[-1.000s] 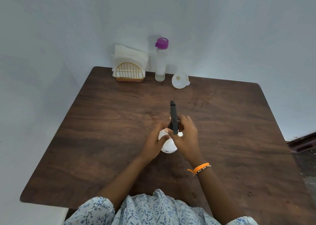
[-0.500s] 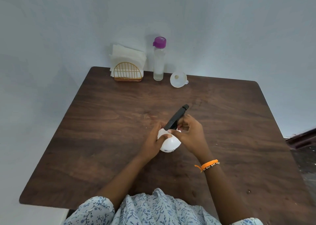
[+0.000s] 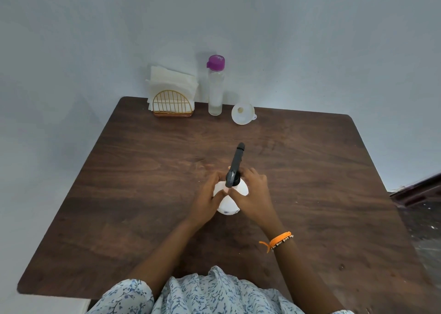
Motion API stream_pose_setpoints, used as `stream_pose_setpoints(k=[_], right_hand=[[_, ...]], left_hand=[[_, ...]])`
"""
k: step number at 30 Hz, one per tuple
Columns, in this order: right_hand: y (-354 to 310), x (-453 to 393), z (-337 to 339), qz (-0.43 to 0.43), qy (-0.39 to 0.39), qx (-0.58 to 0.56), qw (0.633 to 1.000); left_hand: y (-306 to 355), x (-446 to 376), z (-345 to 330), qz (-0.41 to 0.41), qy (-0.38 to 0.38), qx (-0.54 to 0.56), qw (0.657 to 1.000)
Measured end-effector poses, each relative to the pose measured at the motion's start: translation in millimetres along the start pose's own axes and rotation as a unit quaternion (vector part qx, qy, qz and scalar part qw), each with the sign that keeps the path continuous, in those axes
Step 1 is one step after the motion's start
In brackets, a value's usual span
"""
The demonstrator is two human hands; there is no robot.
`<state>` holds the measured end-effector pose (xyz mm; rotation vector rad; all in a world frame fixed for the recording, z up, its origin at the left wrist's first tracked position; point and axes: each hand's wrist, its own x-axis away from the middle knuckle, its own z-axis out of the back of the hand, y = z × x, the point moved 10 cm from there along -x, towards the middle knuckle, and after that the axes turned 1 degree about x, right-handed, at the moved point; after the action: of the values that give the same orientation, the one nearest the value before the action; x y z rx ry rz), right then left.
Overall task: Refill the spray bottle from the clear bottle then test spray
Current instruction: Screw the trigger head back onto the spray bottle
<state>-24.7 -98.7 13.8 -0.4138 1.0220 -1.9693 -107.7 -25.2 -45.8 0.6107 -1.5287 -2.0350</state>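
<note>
Two hands grip the spray bottle (image 3: 229,200) at table (image 3: 119,194) centre: the left hand (image 3: 207,199) curls around the white body from 9 o'clock, and the right hand (image 3: 254,198) curls around the neck from 3 o'clock, below the black head (image 3: 235,167), whose nozzle points to 12 o'clock. The clear bottle (image 3: 215,89), capped, stands upright at the 12 o'clock edge, between a napkin holder (image 3: 173,105) and a funnel (image 3: 243,113).

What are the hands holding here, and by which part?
Both hold the spray bottle: the left hand grips its white body, and the right hand grips around the neck at the black spray head.
</note>
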Motion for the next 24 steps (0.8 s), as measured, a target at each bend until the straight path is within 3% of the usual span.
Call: stream_pose_setpoints(k=[4,9,12,19,24], right_hand=[[5,-2,1,0.008,-0.021,-0.023,0.999],[17,0,10,-0.047,0.056,-0.108,0.991],[14,-1,8,-0.074,0.078,-0.100,0.989],[13,-2,-6,-0.033,-0.015,-0.044,0.998],[15,1,10,-0.058,0.088,-0.077,0.991]], left_hand=[[-2,-1,0,0.017,0.005,-0.004,1.000],[-5,0,-1,0.021,0.002,-0.019,1.000],[-5,0,1,0.018,0.001,-0.015,1.000],[-4,0,0,0.027,0.003,0.001,1.000],[-7,-1,-3,0.034,-0.001,-0.017,0.999]])
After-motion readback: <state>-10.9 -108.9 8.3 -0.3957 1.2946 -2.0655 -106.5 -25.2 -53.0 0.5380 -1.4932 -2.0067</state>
